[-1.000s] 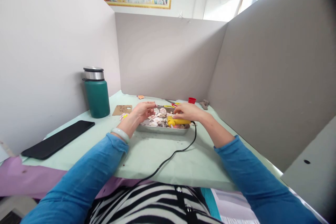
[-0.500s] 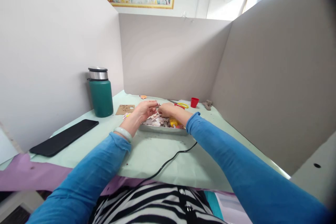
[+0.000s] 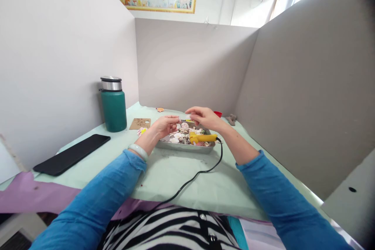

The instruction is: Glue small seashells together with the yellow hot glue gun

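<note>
A metal tray (image 3: 187,147) of shells and small pieces stands in the middle of the table, with a yellow corded tool (image 3: 202,138) lying across its right part. My left hand (image 3: 166,126) is over the tray's left side, its thumb and finger pinched on a small pale piece (image 3: 179,118). Over the tray's back right, my right hand (image 3: 205,118) has its fingers bent, with something whitish by the fingertips; whether it is gripped is too small to tell. A thin dark and yellow item shows between the two hands.
A green bottle (image 3: 113,110) and a black flat case (image 3: 73,154) are on the left. Behind lie a brown card (image 3: 140,124), an orange piece (image 3: 159,109), a red cup (image 3: 217,114) and a greyish object (image 3: 231,119). A black cord (image 3: 187,181) runs toward my lap.
My right hand has moved away from my left, up and to the right, and its fingers have extended. The yellow tool and more of the tray now show. My left hand has shifted slightly.
</note>
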`<action>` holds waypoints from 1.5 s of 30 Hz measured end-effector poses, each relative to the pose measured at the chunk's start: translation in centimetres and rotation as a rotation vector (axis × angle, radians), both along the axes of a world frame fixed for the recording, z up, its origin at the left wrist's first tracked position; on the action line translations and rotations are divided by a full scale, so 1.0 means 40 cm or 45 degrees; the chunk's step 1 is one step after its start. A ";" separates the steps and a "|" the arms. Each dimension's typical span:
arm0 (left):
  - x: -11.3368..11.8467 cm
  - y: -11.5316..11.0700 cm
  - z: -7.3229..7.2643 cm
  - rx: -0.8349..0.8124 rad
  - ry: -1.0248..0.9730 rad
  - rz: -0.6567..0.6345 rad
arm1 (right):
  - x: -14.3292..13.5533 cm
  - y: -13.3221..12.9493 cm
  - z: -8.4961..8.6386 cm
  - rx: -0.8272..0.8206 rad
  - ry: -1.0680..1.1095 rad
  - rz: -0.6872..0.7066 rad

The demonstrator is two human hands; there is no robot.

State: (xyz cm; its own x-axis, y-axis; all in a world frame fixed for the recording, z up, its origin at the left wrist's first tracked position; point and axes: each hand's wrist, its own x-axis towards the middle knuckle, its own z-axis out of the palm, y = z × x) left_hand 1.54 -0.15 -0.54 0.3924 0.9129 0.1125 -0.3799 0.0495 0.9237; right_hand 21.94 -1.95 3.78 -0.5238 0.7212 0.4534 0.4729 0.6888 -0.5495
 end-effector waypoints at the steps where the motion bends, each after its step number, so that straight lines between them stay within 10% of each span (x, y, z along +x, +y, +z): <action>1: 0.001 -0.001 -0.001 0.016 0.007 -0.031 | 0.006 -0.011 -0.006 -0.059 0.086 0.024; 45: 0.027 -0.026 -0.011 0.135 0.249 -0.121 | 0.017 -0.001 -0.073 -0.399 0.393 0.310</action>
State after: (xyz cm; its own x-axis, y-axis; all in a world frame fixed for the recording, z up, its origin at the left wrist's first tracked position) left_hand 2.64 -1.20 -0.99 0.4999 0.8579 0.1192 -0.1913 -0.0249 0.9812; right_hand 22.60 -1.97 0.87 -0.5694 0.7210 0.3948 0.1019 0.5385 -0.8364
